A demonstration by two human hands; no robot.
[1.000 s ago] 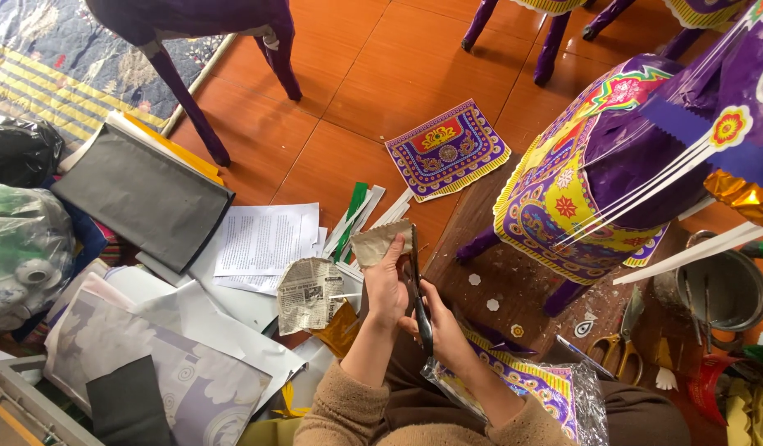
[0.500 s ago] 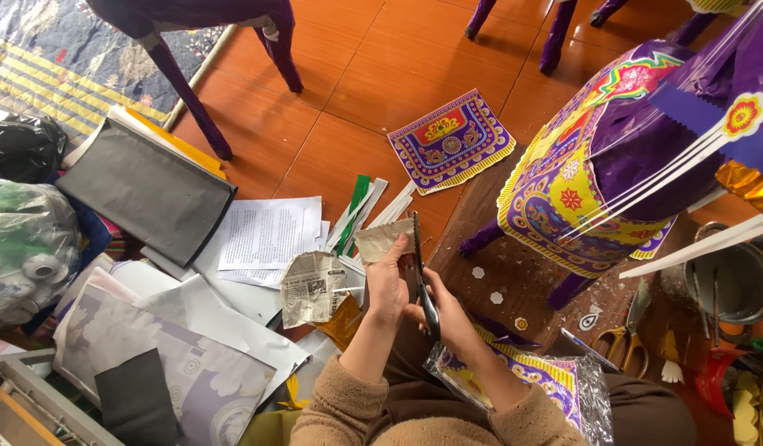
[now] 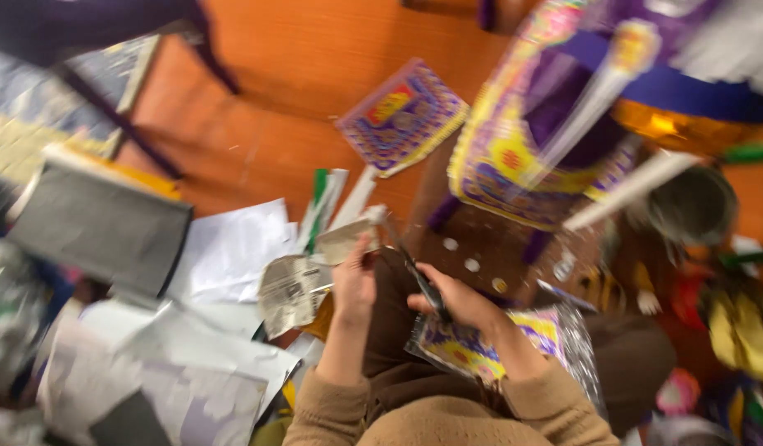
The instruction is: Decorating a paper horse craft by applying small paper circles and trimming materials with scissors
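Centre frame: dark scissors gripped by right hand, long axis diagonal, tips toward upper left. Left hand fingers clamped on paper piece. Blurred.

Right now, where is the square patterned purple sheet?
In the head view, the square patterned purple sheet lies flat on the orange floor, upper centre, just left of the decorated purple paper figure.

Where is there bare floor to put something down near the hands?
The widest bare patch is the orange floor, between the dark chair legs and the purple patterned sheet. Left of the left hand the white papers crowd the floor. Right of the right hand stands the purple paper figure amid clutter.
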